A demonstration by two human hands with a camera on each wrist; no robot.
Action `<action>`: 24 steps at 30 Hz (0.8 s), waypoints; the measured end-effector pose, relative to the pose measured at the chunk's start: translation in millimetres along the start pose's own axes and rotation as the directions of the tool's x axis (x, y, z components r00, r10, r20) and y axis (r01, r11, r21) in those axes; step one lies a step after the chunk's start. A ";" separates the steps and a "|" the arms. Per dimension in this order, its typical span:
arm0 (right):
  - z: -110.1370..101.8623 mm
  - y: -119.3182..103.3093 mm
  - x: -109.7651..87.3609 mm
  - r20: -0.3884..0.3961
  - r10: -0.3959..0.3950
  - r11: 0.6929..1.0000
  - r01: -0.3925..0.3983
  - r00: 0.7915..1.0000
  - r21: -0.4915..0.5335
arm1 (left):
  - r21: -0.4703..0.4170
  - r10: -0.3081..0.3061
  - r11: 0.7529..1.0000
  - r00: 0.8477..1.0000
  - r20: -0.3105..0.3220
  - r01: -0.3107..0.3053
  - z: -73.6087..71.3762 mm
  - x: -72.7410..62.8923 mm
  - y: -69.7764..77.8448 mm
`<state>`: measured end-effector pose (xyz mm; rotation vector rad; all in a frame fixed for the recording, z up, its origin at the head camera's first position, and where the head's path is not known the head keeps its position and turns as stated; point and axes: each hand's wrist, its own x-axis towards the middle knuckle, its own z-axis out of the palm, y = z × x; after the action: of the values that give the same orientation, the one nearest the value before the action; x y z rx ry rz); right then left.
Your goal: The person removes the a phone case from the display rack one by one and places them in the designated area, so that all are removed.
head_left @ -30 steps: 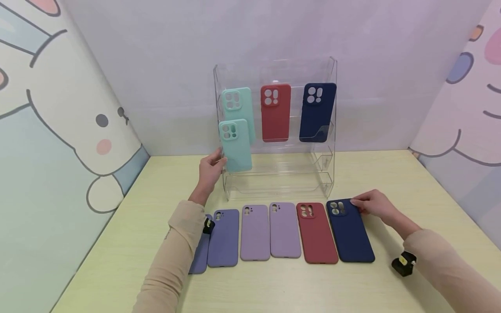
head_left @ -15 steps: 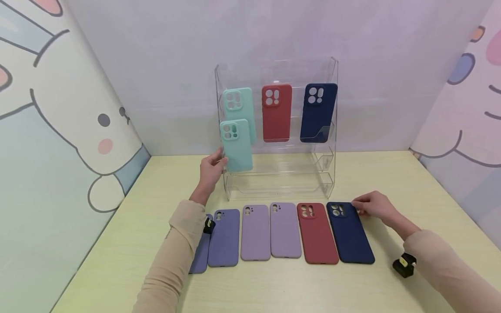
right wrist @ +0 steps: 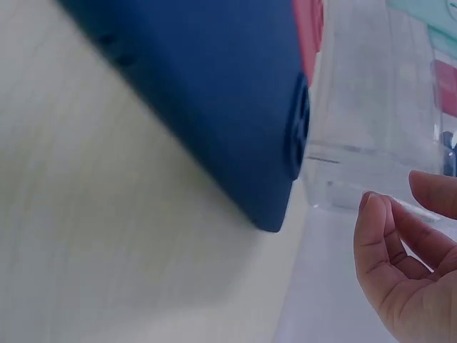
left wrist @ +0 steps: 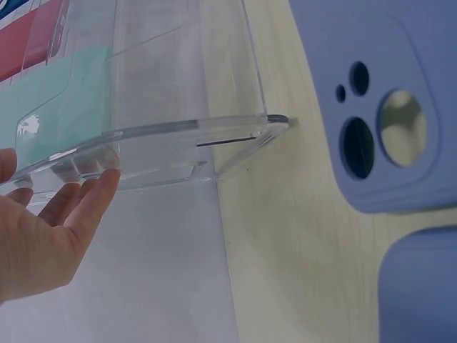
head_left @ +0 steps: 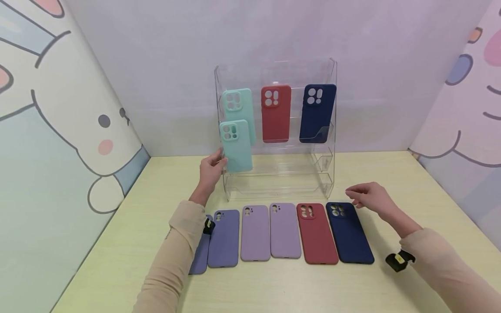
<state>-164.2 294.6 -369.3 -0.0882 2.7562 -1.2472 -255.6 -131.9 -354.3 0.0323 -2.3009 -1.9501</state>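
Two blue-violet cases [head_left: 225,241] lie leftmost; the left hand [head_left: 211,171] pinches the clear rack [head_left: 274,190] beside its lower mint case [head_left: 239,152]. Rightward come lilac cases [head_left: 255,237], a red case [head_left: 319,239] and a navy case [head_left: 352,239]; near it hovers the right hand [head_left: 371,198], fingers loosely bent, thumb apart.

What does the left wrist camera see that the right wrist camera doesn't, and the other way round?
Only the left wrist view shows the left hand, at the side of the clear display stand, and two periwinkle phone cases on the table.

Only the right wrist view shows the right hand, holding nothing, and the flat navy phone case on the table.

Both show the stand, mint-green and red phone cases in it, and part of the table.
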 end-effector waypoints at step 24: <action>-0.6 -87.5 20.9 -0.100 -0.181 0.982 0.185 0.978 0.035 | -0.014 -0.010 1.000 1.000 -0.001 0.010 0.9 0.0 2.0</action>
<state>-184.5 235.2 -304.9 -0.2919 2.8547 -1.3908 -255.6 -130.7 -352.4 0.0429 -2.2909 -1.9701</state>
